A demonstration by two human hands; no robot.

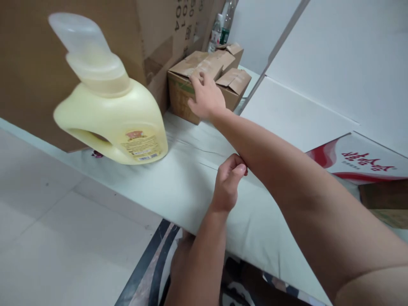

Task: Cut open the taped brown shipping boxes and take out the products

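Observation:
My right hand reaches over the front of a taped brown cardboard box, its fingers apart with nothing seen in them; whether it touches the box I cannot tell. Lower down, my left hand is closed in a fist beside my right forearm, above the pale cloth-covered table. Anything inside that fist is hidden. Thin dark lines, threads or creases, run along the cloth toward it. On the left stands a large pale yellow detergent jug with a translucent cap.
A big cardboard carton rises behind the jug. Smaller boxes and clear plastic bottles stand at the back. A white panel borders the right side, with a red-and-white printed box below. Tiled floor lies at left.

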